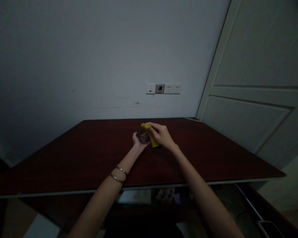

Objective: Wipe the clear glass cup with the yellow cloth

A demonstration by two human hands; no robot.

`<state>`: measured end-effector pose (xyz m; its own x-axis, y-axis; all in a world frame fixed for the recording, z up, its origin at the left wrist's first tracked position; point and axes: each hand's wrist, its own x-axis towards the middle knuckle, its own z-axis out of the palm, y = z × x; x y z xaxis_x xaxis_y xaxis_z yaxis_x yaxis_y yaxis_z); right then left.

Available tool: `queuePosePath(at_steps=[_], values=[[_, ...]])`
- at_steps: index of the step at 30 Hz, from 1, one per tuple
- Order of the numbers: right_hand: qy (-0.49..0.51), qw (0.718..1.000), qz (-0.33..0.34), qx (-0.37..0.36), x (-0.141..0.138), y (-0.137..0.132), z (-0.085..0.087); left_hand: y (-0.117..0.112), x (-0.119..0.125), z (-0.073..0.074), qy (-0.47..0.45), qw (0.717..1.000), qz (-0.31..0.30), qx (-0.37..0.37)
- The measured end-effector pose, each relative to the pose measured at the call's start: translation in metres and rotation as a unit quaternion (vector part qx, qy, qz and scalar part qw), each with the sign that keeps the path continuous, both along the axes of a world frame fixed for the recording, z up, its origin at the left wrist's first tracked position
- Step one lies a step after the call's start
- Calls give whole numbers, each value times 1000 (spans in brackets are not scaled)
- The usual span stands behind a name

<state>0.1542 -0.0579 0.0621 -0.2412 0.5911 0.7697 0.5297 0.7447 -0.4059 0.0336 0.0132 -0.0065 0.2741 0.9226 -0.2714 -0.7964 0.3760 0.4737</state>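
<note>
Above the middle of the dark red table, my left hand (pixel 138 143) is closed round a small clear glass (pixel 142 136), which appears tilted; its full shape is hard to make out in the dim light. My right hand (pixel 164 135) pinches a yellow cloth (pixel 154 141) at the glass's upper right side. Part of the cloth lies over the rim area, and the rest hangs down beside the glass. Two metal bracelets (pixel 118 175) circle my left forearm.
The dark red table (pixel 76 158) reaches back to a pale wall with sockets (pixel 172 89). A white panelled door (pixel 253 96) stands at the right. Under the table's front edge, a white box-like item (pixel 135 197) and small packages (pixel 166 195) sit in an open space.
</note>
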Motion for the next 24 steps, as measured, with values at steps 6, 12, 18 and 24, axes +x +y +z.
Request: queuePosePath(at_steps=[6,12,18,24], values=[[-116,991,27,-58,38,33,27,-5,-4,2,42,998,-47,29],[-219,969,83,-83,37,47,20,-8,-2,3,45,998,-43,14],[-266,957,-3,-115,53,51,26,-7,-4,3,33,997,-66,34],[-225,964,72,-123,45,47,27,-9,-3,3,51,996,-65,32]])
